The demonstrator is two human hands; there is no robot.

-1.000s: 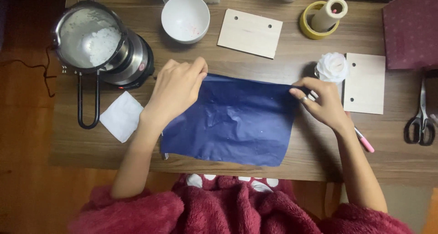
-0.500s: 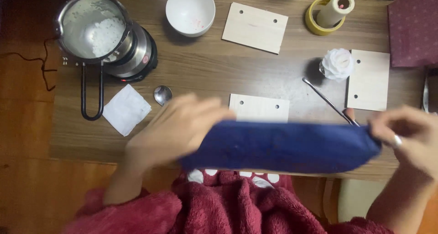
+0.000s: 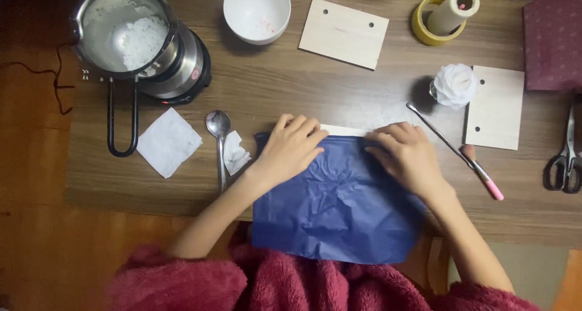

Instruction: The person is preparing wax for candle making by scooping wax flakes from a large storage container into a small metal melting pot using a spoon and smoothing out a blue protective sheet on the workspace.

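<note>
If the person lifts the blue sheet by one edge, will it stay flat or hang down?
The blue sheet would probably hang limp: it is creased and its near edge already droops over the table. It looks thin and light, so it may tear or slide easily. Both the left hand and the right hand press it flat.

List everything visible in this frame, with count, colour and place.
blue paper sheet: 1, dark blue, front edge of table, under both hands
wooden boards: 3 pale, top centre, right, one mostly under the sheet
pot: 1, steel, on a burner, top left
bowl: 1, white, top centre
spoon: 1, metal, left of sheet
napkin: 1, white, left
tape roll: 1, yellow, top right
scissors: 1, right edge
left hand: on sheet's top edge
right hand: on sheet's top edge
</note>
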